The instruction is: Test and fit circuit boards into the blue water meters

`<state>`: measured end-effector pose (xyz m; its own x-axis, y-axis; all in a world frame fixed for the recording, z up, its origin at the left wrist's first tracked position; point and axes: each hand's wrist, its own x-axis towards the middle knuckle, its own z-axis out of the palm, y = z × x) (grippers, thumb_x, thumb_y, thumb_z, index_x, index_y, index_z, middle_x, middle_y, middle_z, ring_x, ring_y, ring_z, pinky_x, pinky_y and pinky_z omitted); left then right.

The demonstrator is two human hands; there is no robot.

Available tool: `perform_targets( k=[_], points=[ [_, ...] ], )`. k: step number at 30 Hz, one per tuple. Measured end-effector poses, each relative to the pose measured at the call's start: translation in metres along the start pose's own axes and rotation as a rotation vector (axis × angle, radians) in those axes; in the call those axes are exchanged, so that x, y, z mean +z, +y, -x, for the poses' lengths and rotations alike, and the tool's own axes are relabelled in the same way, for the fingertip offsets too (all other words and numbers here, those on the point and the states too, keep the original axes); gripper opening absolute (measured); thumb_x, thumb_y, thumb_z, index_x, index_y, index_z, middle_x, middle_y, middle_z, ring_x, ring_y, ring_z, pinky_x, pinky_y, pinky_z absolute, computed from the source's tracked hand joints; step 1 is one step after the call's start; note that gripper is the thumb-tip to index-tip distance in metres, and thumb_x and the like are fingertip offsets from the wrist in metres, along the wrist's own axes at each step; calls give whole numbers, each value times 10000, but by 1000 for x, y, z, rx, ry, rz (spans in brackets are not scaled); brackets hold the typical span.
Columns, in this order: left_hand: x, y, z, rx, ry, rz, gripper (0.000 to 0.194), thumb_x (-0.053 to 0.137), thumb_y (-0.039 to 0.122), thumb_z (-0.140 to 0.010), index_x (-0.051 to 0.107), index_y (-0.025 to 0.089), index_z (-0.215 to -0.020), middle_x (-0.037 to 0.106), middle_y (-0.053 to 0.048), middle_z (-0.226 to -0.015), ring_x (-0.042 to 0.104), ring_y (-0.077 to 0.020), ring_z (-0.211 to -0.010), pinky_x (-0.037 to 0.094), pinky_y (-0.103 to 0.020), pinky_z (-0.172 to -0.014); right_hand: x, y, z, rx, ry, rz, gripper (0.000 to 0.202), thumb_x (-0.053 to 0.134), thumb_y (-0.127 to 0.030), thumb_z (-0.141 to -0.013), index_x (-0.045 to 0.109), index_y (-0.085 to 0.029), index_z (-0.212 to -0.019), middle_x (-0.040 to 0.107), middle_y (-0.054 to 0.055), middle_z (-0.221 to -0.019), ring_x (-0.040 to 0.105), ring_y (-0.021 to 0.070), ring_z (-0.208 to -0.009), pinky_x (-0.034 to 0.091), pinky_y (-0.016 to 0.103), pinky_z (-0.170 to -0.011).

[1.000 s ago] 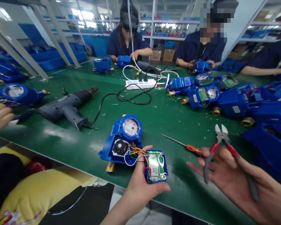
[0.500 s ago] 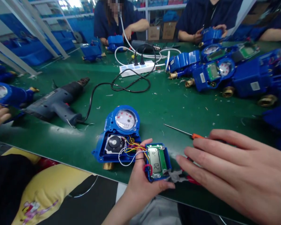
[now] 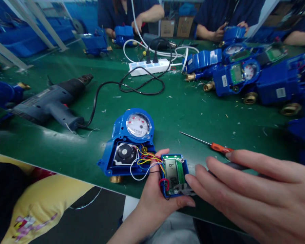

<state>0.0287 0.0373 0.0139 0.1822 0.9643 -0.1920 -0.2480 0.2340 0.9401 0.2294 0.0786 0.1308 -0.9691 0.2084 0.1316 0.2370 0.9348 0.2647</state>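
My left hand [image 3: 157,189] is closed around a small blue display module [image 3: 186,169] with a green circuit board and LCD. Colored wires [image 3: 146,157] run from it into a blue water meter [image 3: 112,149], which lies on the table with its round dial up and its housing uncovered. At the right, my right hand [image 3: 256,193] is around a pair of pliers [image 3: 184,188]. Their jaws are at the module's lower right corner, blurred; the handles and my thumb are hidden beneath the hand. Just beyond those fingers lies a screwdriver [image 3: 220,148] with an orange handle.
A grey heat gun [image 3: 53,101] lies at the left, its black cord running to a white power strip [image 3: 149,67]. Several blue meters [image 3: 228,81] are grouped at the right. Co-workers handle meters across the green table [image 3: 188,112]; a person in yellow is at the left.
The pliers' jaws have moved left, onto the module's lower corner, along with my right hand. Their red handle no longer shows. More of the screwdriver's handle is visible. The view has shifted slightly.
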Motion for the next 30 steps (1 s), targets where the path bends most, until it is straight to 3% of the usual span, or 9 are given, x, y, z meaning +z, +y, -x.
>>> perform_targets(
  k=[5,10,17,20,24,27,30],
  points=[
    [-1,1,2,-18,16,-47,1010,936,361,-506,362,300,-1335,559,-38,-1179,569,-263,-1094,398,-392,-1027,8,-4,0,62,45,-12,431,212,-79,-985,616,-153,-1116,589,48,-1179,487,242,-1103,348,442,-917],
    [1,5,2,-12,-2,5,972,929,365,-523,364,309,-1311,558,-28,-1193,570,-249,-1123,419,-355,-1018,12,-6,-1,194,62,-54,400,211,-113,-1020,604,-147,-1092,652,34,-979,554,221,-887,373,417,-775],
    [2,6,2,-33,-30,71,961,928,278,-545,352,325,-1313,588,-6,-1144,609,-220,-1073,471,-304,-946,15,-5,1,241,58,-109,379,219,-117,-1045,595,-166,-1043,661,0,-861,565,174,-777,373,364,-748],
    [0,3,3,-36,-38,75,967,928,244,-545,350,324,-1315,577,-13,-1173,593,-228,-1107,453,-305,-967,11,-3,2,175,55,-88,415,183,-108,-1040,587,-156,-1121,655,17,-961,554,195,-898,368,391,-775],
    [-3,1,4,-63,-67,79,983,911,175,-568,318,343,-1334,564,-12,-1196,586,-234,-1128,444,-320,-980,4,10,-4,-58,27,5,461,182,-57,-1004,612,-151,-1142,592,50,-1162,483,208,-1095,354,414,-857],
    [-3,3,3,-70,-105,120,961,899,144,-580,316,343,-1318,572,-7,-1190,606,-228,-1105,457,-328,-968,2,20,-11,-153,7,-1,510,170,-58,-1001,664,-180,-1022,585,41,-1155,480,214,-1068,357,416,-846],
    [-1,6,2,-83,-120,144,955,898,112,-569,324,338,-1296,576,0,-1200,597,-223,-1137,446,-325,-993,4,23,-15,-124,-1,-64,540,153,-82,-1009,676,-196,-940,611,36,-1048,503,213,-966,375,416,-761]
  ],
)
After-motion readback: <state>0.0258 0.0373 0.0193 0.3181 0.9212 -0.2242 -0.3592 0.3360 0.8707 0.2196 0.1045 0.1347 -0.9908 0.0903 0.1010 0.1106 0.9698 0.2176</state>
